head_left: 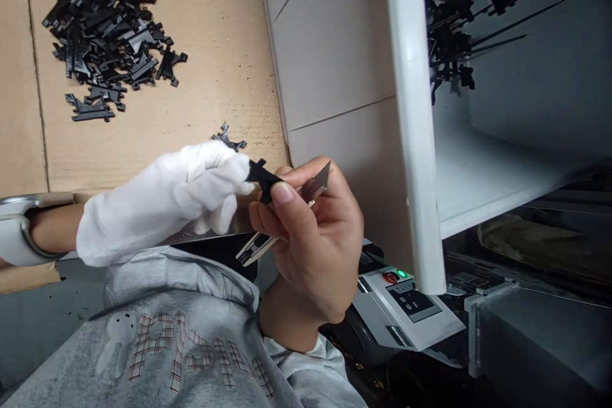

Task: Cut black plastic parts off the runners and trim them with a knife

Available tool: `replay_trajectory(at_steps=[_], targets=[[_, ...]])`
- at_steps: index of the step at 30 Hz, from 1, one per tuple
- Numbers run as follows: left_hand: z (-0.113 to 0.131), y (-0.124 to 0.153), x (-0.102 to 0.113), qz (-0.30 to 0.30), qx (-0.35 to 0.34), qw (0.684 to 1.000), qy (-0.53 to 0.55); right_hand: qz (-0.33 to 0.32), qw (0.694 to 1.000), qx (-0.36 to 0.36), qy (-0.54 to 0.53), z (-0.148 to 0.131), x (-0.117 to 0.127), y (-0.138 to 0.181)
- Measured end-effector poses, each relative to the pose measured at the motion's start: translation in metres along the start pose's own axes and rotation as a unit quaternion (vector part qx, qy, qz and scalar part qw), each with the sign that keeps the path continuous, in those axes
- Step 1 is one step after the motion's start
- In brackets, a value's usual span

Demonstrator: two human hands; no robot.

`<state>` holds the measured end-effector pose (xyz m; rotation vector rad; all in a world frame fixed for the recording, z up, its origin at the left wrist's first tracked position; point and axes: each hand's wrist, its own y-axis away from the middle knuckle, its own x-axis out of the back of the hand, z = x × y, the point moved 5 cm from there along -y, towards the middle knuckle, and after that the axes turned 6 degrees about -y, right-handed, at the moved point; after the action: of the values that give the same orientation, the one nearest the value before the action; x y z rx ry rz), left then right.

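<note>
Because they look light, stiff and thin at their tabs, the black moulded plastic parts point(108, 38) heaped on the cardboard sheet point(239, 76) at far left would probably handle best by their thicker bodies, since the slender projections may snap. One loose part point(228, 138) lies apart from the heap, just beyond the gloved hand. The left hand point(162, 204), in a white cotton glove, extends from the left, fingers closed narrowly on another black part point(258, 175). The bare right hand point(306, 236) curls tightly around the slim handle of a utility knife point(258, 248), its thumb pressed against that same part and the blade point(315, 183) angled up and away. Further right stands a white enclosure panel point(414, 108), with a cluster of black parts with thin runners point(449, 13) beyond it and a control panel point(404, 293) with red and green buttons near its foot.
</note>
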<state>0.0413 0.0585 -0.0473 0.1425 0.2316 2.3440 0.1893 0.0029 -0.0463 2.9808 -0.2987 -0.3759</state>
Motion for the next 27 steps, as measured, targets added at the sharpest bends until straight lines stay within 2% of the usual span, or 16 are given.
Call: replay_trajectory(at_steps=[4,9,15,18,22,27], targets=[[0.000,-0.002,0.000,0.011,0.036,0.993,0.113,-0.001,1.000,-0.004,0.004,0.001,0.000,0.004],[0.003,-0.006,-0.002,0.043,0.039,0.994,0.095,-0.014,0.999,-0.022,-0.026,0.004,-0.003,0.010],[0.005,-0.006,0.003,0.092,0.036,0.995,-0.014,-0.049,0.998,-0.014,-0.023,-0.001,-0.002,0.008],[0.003,-0.003,0.004,0.115,0.029,0.991,-0.065,-0.041,0.999,-0.003,0.007,-0.006,0.004,0.006],[-0.002,0.005,0.005,0.169,-0.008,0.971,-0.167,-0.038,0.997,-0.010,0.065,-0.014,0.004,0.002],[-0.005,0.009,0.001,0.162,-0.064,0.938,-0.301,-0.063,0.990,-0.024,0.125,-0.021,-0.002,-0.006]])
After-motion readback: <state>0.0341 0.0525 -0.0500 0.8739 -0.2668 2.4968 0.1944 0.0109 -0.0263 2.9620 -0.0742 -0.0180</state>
